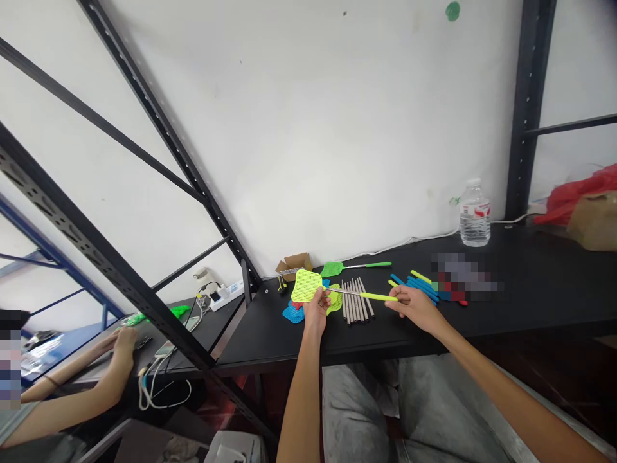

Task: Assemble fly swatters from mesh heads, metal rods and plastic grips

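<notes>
A yellow fly swatter (308,285) with a metal rod is held across in front of me, above the black table. My left hand (317,307) is closed on it where the head meets the rod. My right hand (411,303) pinches the end of its yellow handle. Under and beside the left hand lie loose swatter heads, blue (292,313), red and yellow. Several metal rods (354,308) lie side by side below the held swatter. Near my right hand is a pile of blue and yellow handles (424,285). A green swatter (332,269) with rod and handle lies behind.
A small cardboard box (294,263) stands by the wall. A water bottle (475,213) is at the back right, near a red bag (583,193). Slanted black rack posts (159,122) rise on the left. Beyond them are another person's hands (124,339) and a power strip (226,294).
</notes>
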`<state>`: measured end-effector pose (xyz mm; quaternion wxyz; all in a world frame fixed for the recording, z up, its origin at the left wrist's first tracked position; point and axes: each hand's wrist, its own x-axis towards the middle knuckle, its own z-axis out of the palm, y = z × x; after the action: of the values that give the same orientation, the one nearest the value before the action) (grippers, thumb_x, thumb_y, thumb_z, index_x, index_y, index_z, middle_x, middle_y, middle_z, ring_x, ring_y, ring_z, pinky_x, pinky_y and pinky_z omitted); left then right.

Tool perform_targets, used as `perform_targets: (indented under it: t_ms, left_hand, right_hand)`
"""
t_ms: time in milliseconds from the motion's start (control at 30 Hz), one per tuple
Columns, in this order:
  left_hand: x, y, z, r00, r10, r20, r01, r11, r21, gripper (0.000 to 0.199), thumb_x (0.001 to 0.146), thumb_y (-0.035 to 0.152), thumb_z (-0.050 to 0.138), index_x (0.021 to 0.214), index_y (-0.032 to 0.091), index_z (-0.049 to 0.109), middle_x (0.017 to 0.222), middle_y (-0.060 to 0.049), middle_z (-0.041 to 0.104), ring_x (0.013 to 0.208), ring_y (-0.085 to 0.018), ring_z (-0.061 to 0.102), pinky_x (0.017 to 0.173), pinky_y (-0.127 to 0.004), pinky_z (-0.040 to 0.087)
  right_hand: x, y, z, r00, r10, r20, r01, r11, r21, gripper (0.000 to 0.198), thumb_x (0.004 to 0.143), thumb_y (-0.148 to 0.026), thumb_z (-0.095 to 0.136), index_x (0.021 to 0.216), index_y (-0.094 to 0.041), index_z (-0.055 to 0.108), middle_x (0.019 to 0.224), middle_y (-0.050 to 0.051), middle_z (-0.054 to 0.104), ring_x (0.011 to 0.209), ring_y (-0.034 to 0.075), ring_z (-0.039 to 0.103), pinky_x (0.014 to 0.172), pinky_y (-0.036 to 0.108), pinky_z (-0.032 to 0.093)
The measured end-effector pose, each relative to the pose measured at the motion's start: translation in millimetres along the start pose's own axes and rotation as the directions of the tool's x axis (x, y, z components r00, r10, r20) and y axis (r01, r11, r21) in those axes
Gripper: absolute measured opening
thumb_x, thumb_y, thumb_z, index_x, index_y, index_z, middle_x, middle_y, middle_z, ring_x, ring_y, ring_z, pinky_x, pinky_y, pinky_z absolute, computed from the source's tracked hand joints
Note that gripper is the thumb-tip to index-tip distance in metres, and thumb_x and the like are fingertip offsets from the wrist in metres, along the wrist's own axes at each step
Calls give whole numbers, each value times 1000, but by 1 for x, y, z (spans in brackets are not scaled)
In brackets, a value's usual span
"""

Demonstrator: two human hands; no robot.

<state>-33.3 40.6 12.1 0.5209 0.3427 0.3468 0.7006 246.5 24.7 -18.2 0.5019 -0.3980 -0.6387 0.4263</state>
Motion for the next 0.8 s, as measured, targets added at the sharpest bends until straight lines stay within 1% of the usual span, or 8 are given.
perform_targets:
  t_ms: [100,233,400,533,600,700,800]
  left_hand:
    - [0,1,0,1000,-2,-3,2,1000,1,40,65,33,84,93,13,65,77,-5,70,58,-11,61,57,-23,50]
    - [1,-1,-1,1000,-2,-6,2,1000,3,41,65,34,84,93,12,64,76,-5,70,57,-10,61,56,-23,50]
    - [4,-3,-3,1000,9,1,-9,1000,25,41,64,36,84,91,12,64,75,-5,70,56,-10,60,55,-23,48]
    - [4,-3,-3,1000,5,5,-5,999,34,41,64,37,84,90,12,64,74,-5,69,56,-10,60,54,-23,47]
    - [4,-3,-3,1000,3,6,-3,999,34,41,64,37,84,90,11,65,74,-5,69,56,-10,60,54,-23,47]
    - [3,-2,-2,1000,7,12,-7,999,36,41,64,36,84,90,11,65,74,-5,69,56,-10,61,55,-23,47]
    - [2,-2,-2,1000,4,18,-4,999,41,40,65,36,84,90,11,65,74,-5,69,57,-10,61,55,-23,48]
  right_hand:
    - [2,4,0,1000,3,-4,-3,1000,5,37,74,-52,69,87,-20,56,75,3,65,62,16,58,51,26,46]
    - [2,6,0,1000,-7,-14,7,1000,-21,39,74,-54,69,86,-19,59,75,3,67,59,16,58,51,26,45]
    - [-1,-3,0,1000,-1,0,1,996,-93,40,77,-57,63,83,-18,65,75,7,71,62,19,63,52,27,46]
    - [-4,-11,-1,1000,5,13,-3,982,-186,42,81,-58,57,84,-18,68,74,7,72,56,17,60,54,29,46]
    - [-5,-14,-1,1000,-19,24,24,968,-249,43,83,-59,54,79,-18,68,70,6,71,54,17,58,55,29,45]
    - [-6,-16,-2,998,-61,23,65,938,-340,49,86,-60,48,65,-19,66,61,4,67,52,16,55,55,29,41]
    - [-6,-17,-2,998,-69,6,66,922,-381,54,88,-60,44,58,-19,62,55,3,63,49,15,52,55,29,38]
